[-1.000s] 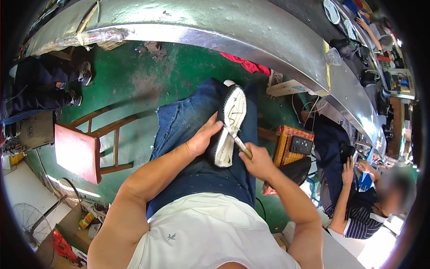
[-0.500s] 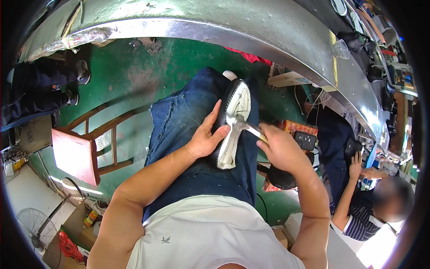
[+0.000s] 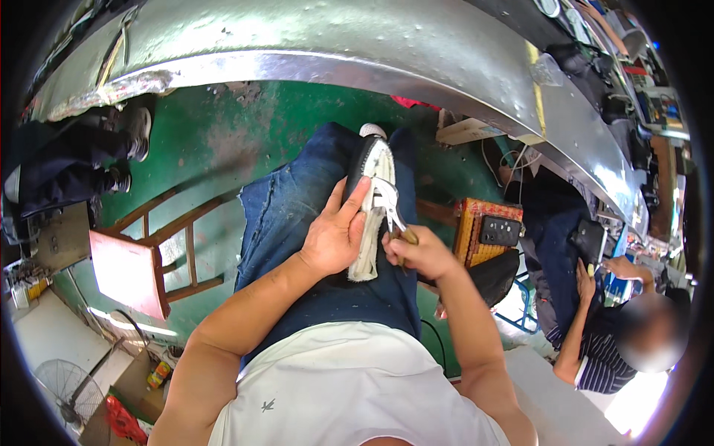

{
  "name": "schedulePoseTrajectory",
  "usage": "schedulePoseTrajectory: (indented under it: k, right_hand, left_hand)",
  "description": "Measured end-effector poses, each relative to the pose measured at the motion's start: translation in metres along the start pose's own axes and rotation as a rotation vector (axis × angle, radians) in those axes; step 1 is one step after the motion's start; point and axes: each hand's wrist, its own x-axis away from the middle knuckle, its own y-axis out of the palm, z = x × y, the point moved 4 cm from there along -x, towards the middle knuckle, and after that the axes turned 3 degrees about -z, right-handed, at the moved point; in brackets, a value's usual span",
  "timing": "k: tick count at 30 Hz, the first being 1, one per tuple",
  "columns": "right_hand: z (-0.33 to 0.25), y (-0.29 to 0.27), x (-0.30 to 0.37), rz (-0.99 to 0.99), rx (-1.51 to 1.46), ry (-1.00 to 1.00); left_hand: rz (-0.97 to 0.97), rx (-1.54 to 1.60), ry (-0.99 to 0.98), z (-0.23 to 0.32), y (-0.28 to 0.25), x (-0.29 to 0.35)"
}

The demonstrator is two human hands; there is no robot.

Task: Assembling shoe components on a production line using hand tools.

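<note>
A black shoe upper (image 3: 357, 163) lies bottom up along my thighs, its toe away from me and its pale underside showing a ragged whitish edge. My left hand (image 3: 333, 236) steadies it from the left, fingers stretched against its side and over the edge, thumb near the middle. In my right hand (image 3: 425, 253) are metal pincers (image 3: 387, 199) with brownish handles. Their silvery head rests at the middle of the shoe's underside; the fingers are closed round the handles. Whether the jaws bite on the material I cannot make out.
Ahead runs a long metal bench (image 3: 297, 65). A wooden stool (image 3: 130, 271) stands at left, near another person's legs (image 3: 74, 149). To the right are a woven seat (image 3: 472, 238) with a black phone (image 3: 500, 230) on it, and a seated co-worker (image 3: 602, 349) handling a dark shoe.
My right hand and the pincers have moved slightly toward me and left. My left hand has shifted its fingers over the shoe's edge. The view has tilted a little.
</note>
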Motion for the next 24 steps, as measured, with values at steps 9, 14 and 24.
schedulePoseTrajectory:
  k: [9,14,24]
  right_hand:
    - [-0.059,-0.039,0.028,-0.164,0.137,0.079]
    - [-0.085,-0.007,0.003,0.173,0.658,-0.191]
    - [-0.079,-0.015,0.001,0.184,0.728,-0.297]
  left_hand:
    - [-0.029,-0.071,-0.106,0.012,-0.004,-0.008]
    - [-0.047,-0.116,-0.071,0.015,-0.003,-0.006]
    - [-0.104,-0.256,-0.145,0.009,0.008,0.000]
